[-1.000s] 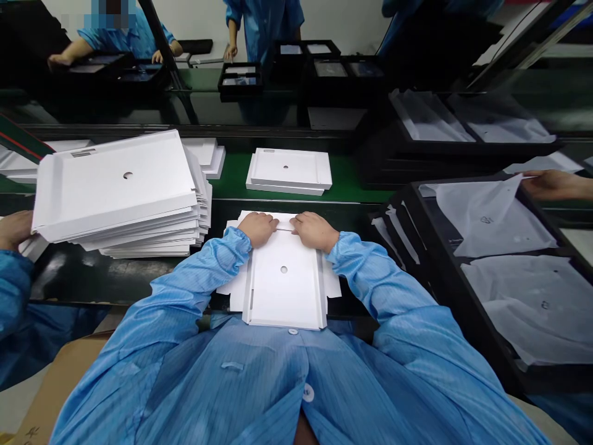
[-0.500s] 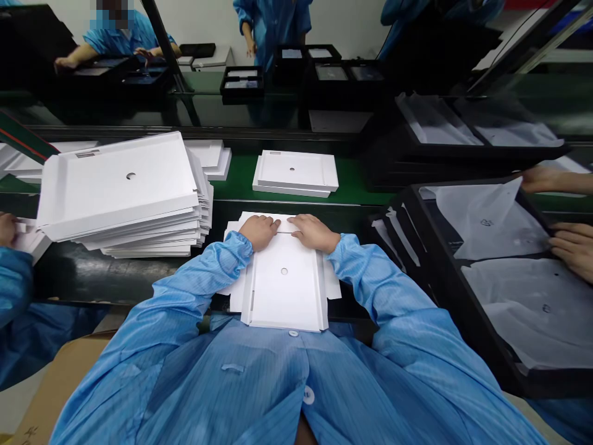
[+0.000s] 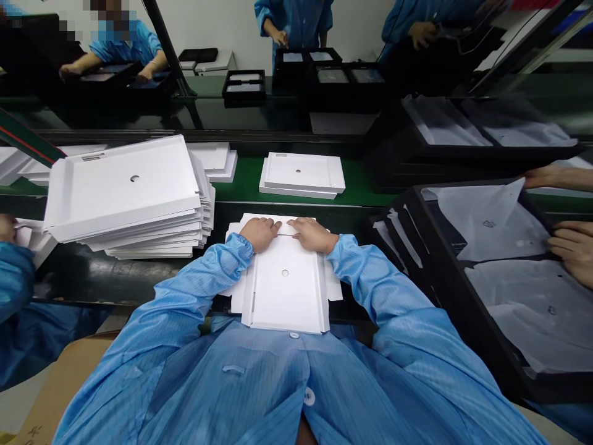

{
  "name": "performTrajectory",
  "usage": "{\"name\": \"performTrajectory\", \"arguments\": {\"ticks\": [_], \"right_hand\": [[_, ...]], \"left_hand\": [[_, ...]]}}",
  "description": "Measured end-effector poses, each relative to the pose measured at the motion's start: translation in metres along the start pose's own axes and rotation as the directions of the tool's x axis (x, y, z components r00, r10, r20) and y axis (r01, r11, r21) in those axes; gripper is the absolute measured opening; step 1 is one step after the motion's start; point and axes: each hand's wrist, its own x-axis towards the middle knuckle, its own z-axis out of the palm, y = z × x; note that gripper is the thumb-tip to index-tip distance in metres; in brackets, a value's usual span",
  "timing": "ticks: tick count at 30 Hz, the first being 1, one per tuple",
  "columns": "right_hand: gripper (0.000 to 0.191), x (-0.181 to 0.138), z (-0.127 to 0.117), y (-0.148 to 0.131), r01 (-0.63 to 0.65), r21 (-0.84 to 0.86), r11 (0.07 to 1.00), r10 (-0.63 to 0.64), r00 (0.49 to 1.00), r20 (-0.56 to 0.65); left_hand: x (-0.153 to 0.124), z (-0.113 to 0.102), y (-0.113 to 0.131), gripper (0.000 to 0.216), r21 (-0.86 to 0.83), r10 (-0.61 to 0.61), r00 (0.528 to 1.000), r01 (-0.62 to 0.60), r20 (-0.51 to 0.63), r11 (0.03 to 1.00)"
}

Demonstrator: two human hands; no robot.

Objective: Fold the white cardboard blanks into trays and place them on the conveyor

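Note:
A flat white cardboard blank (image 3: 285, 290) with a small round hole lies on the dark bench edge right in front of me. Its side flaps are creased upward. My left hand (image 3: 259, 233) and my right hand (image 3: 312, 233) rest side by side on its far end, fingers pressing down on the far flap (image 3: 259, 219). Both arms are in blue sleeves.
A tall stack of white blanks (image 3: 130, 198) stands at my left. A folded white tray (image 3: 302, 174) lies on the green belt (image 3: 245, 179). Black trays (image 3: 445, 272) with white bags (image 3: 486, 216) sit at right, where another person's hands (image 3: 572, 247) work. Other people stand across the line.
My hands have stayed pressing on the far flap. The folded tray on the belt has drifted right. The person at right brought a second hand onto the bag tray.

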Motion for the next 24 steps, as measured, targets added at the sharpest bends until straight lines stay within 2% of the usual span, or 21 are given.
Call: {"name": "performTrajectory", "arguments": {"ticks": [7, 11, 16, 20, 24], "right_hand": [[0.053, 0.002, 0.003, 0.006, 0.028, 0.097, 0.995, -0.026, 0.999, -0.023], [0.056, 0.002, 0.003, 0.003, 0.016, 0.094, 0.995, -0.015, 1.0, -0.006], [0.05, -0.002, -0.005, -0.005, 0.04, -0.094, 0.995, -0.039, 0.999, 0.009], [0.046, -0.006, -0.012, -0.011, 0.137, -0.317, 0.938, -0.144, 0.99, 0.003], [0.046, -0.01, -0.014, -0.018, 0.179, -0.411, 0.894, -0.187, 0.982, 0.021]], "left_hand": [[-0.001, 0.005, -0.002, 0.046, 0.002, -0.012, 1.0, 0.012, -0.01, 1.0], [-0.002, 0.004, -0.001, 0.045, 0.012, -0.009, 1.0, 0.009, -0.021, 1.0], [-0.002, 0.002, 0.001, 0.044, 0.03, -0.007, 1.0, 0.008, -0.027, 1.0], [-0.001, 0.003, 0.002, 0.041, 0.03, 0.0, 0.999, 0.001, -0.035, 1.0], [-0.003, 0.002, 0.004, 0.037, 0.027, 0.011, 0.999, -0.009, -0.051, 1.0]]}}
